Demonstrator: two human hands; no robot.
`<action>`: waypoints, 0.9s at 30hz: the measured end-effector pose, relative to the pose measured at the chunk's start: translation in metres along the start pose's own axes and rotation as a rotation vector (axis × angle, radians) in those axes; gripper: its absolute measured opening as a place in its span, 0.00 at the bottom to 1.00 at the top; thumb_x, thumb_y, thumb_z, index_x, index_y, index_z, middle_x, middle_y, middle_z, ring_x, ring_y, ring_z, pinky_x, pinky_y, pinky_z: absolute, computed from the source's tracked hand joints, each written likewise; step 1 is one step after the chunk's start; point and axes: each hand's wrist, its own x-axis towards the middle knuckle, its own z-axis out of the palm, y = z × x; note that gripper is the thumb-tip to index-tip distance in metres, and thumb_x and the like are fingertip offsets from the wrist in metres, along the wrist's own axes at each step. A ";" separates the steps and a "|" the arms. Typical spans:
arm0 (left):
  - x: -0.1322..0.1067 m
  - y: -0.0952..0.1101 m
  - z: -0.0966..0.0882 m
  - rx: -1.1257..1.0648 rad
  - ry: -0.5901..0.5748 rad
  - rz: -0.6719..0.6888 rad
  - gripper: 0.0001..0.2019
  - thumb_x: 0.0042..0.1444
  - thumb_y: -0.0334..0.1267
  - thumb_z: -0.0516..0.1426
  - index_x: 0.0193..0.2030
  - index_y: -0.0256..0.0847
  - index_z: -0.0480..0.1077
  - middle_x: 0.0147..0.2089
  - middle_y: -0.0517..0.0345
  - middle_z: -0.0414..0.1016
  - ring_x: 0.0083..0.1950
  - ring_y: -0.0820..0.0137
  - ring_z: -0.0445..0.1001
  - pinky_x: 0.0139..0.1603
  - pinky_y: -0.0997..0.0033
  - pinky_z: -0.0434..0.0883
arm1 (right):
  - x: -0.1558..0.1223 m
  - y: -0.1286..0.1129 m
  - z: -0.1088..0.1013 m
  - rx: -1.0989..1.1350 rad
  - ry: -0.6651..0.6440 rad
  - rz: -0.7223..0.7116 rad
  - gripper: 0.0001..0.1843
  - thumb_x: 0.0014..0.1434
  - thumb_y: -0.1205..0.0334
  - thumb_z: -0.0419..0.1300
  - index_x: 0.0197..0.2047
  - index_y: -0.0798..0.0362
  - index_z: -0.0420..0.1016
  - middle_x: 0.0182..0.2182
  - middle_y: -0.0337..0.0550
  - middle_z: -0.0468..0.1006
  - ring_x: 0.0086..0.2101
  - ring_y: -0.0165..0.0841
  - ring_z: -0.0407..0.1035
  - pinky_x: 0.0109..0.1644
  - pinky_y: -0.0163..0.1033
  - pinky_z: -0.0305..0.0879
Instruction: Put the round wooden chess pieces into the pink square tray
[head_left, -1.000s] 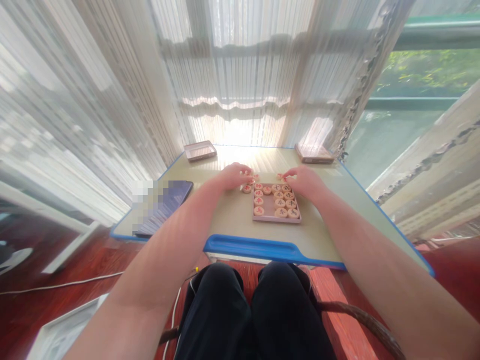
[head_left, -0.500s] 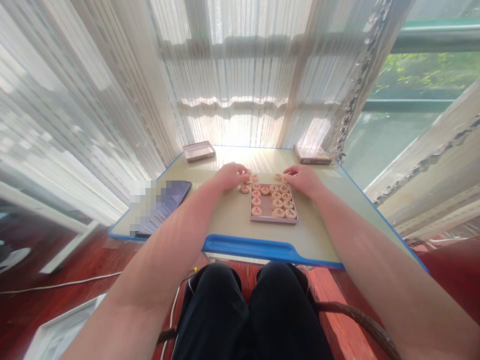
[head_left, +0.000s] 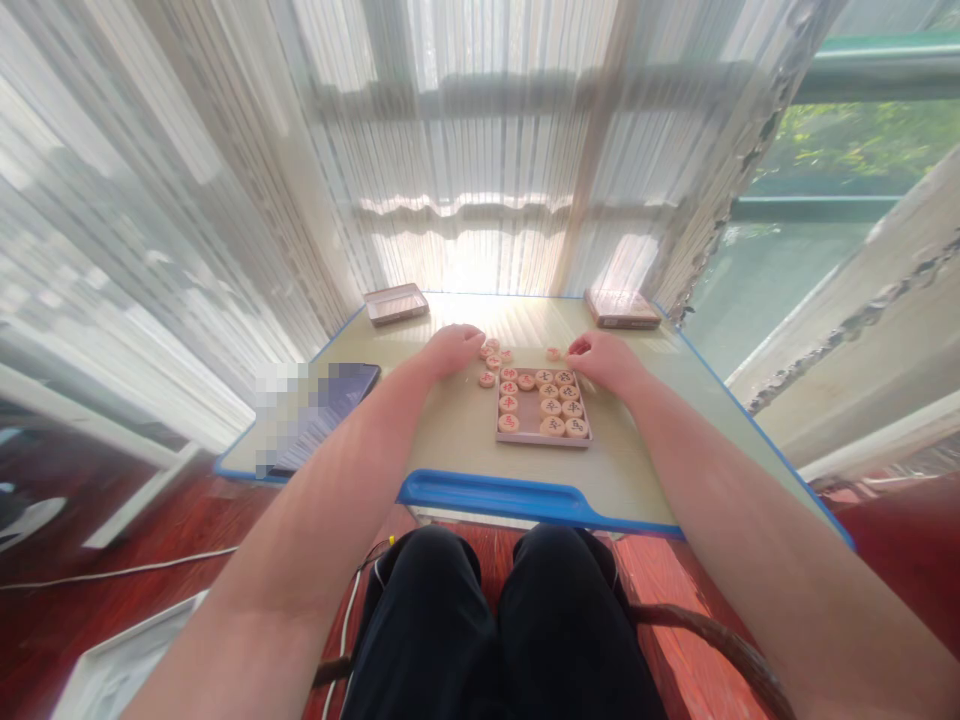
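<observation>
A shallow square box (head_left: 534, 441) on the table holds round wooden xiangqi pieces, red-marked ones (head_left: 508, 404) down its left side and black-marked ones (head_left: 552, 408) on its right. Bare box floor shows between them. Beyond the box's far left corner, several loose red pieces (head_left: 493, 361) lie beside my left hand (head_left: 452, 350). Its fingers stretch toward them, with nothing visible in them. At the far right corner, my right hand (head_left: 602, 360) has its fingertips pinched on a mostly hidden piece. One loose red piece (head_left: 553, 354) lies just left of those fingertips.
An open tray-like lid (head_left: 396, 304) stands at the back left, and a flat box (head_left: 622, 309) at the back right. A tablet-like dark device (head_left: 337, 405), partly pixelated, lies on the left. Along the table's front edge runs a blue trough (head_left: 491, 493). Sheer curtains (head_left: 465, 140) hang behind.
My left hand has drawn back slightly to the left, uncovering more of the loose red pieces. My right hand stays by the box's far right corner. The view has shifted slightly.
</observation>
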 end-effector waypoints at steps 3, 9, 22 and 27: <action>-0.001 0.000 0.000 0.021 -0.025 0.012 0.16 0.55 0.42 0.48 0.39 0.41 0.75 0.45 0.54 0.78 0.47 0.64 0.73 0.49 0.68 0.66 | 0.000 0.001 0.000 -0.008 -0.004 -0.014 0.16 0.48 0.63 0.59 0.42 0.55 0.76 0.39 0.45 0.80 0.39 0.36 0.71 0.41 0.35 0.62; -0.002 -0.001 -0.001 0.047 -0.050 0.024 0.18 0.53 0.46 0.53 0.44 0.40 0.75 0.46 0.51 0.77 0.45 0.63 0.73 0.49 0.67 0.67 | 0.000 0.002 0.001 -0.010 -0.004 -0.015 0.19 0.50 0.61 0.59 0.45 0.56 0.75 0.39 0.46 0.80 0.39 0.36 0.71 0.43 0.36 0.63; -0.005 0.003 0.000 0.177 -0.031 0.090 0.17 0.54 0.46 0.51 0.40 0.40 0.76 0.40 0.52 0.78 0.41 0.63 0.74 0.43 0.68 0.68 | 0.000 0.001 0.000 -0.042 0.043 -0.007 0.12 0.49 0.58 0.59 0.35 0.54 0.77 0.34 0.46 0.80 0.36 0.36 0.71 0.37 0.35 0.61; 0.001 -0.003 0.004 0.158 -0.016 0.054 0.17 0.54 0.35 0.48 0.43 0.40 0.76 0.46 0.54 0.78 0.48 0.64 0.73 0.50 0.68 0.67 | 0.002 0.002 0.003 -0.049 0.057 -0.010 0.12 0.48 0.58 0.60 0.35 0.54 0.77 0.34 0.45 0.80 0.36 0.36 0.71 0.37 0.35 0.61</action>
